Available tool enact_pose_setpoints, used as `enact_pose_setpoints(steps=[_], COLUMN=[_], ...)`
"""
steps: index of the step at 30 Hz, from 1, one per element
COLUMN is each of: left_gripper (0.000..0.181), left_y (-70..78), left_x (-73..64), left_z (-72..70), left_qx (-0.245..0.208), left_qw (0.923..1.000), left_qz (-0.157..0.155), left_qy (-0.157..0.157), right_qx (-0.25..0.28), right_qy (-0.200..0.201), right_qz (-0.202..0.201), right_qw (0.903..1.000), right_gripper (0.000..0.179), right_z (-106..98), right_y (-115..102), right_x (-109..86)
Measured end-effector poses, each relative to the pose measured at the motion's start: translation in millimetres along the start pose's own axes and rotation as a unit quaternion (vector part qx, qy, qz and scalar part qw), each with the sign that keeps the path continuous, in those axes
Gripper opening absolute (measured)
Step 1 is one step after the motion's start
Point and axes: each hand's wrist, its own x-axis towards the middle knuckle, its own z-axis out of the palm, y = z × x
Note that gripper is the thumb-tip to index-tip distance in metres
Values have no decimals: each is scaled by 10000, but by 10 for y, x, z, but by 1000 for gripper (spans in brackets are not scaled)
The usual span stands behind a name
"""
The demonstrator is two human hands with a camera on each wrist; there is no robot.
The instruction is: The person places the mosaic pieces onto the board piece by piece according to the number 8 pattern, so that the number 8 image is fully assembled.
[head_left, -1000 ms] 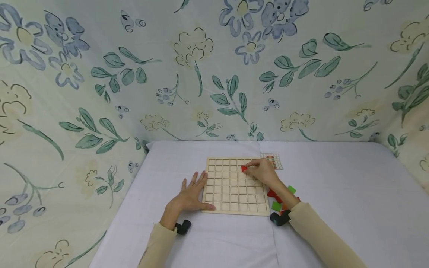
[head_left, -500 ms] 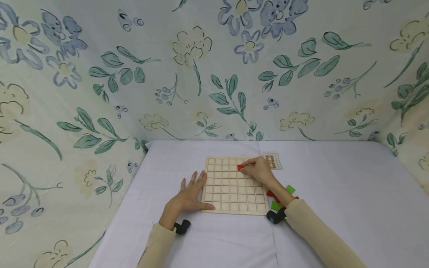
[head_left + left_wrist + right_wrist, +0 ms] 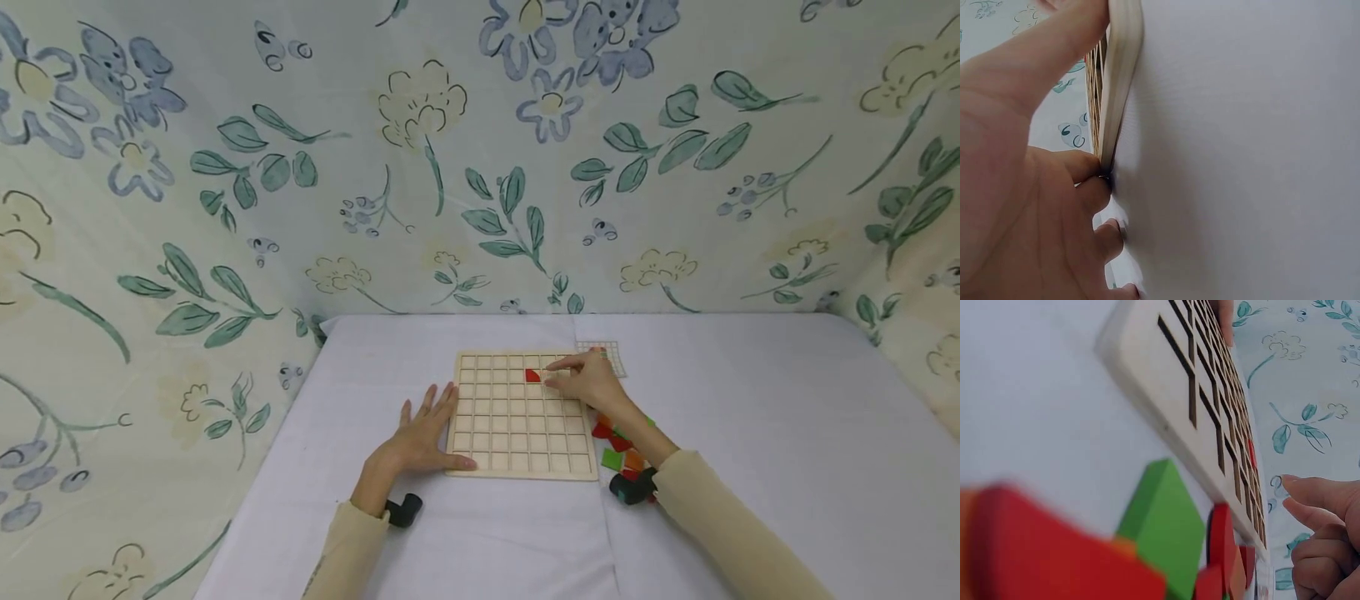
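Note:
A wooden grid board point(image 3: 517, 429) lies on the white cloth, and one red piece with a curved side point(image 3: 532, 376) sits in a cell of its second row from the back. My left hand point(image 3: 417, 440) rests spread against the board's left side, thumb on the near-left corner. In the left wrist view, the thumb and a fingertip touch the board's edge point(image 3: 1121, 69). Just right of the red piece hovers my right hand point(image 3: 592, 383). Its thumb and index finger are parted with nothing between them, as the right wrist view shows; the other fingers are curled loosely.
Loose green point(image 3: 612, 458), orange point(image 3: 634, 459) and red pieces point(image 3: 621, 443) lie in a pile right of the board, partly under the right forearm. A printed grid card point(image 3: 617, 358) is at the board's far-right corner, partly covered by the right hand. Floral cloth hangs behind.
The red piece moved left with the right hand and now lies in a cell. The right fingers have let go and drawn slightly right. The left hand stays on the board.

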Motion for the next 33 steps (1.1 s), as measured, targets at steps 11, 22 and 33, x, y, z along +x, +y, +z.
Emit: enact_pose_setpoints(steps=[11,22,33], left_gripper=[127,126,127], left_y=[17,32,3], left_x=[-38,-24,-16], left_z=[-17,-25,-17], left_qx=[-42,-52,3], left_qw=[10000,9999,10000], left_qz=[28,95,94], left_qy=[-24,-59,-24], right_qx=[-554,-689,-503], right_qy=[329,57,-501], right_qz=[566,1023,928], right_qw=[9963,9923,9932], right_gripper=[37,37,48], right_z=[-635,-878,-921], right_y=[340,708,812], right_x=[-685,-987,-891])
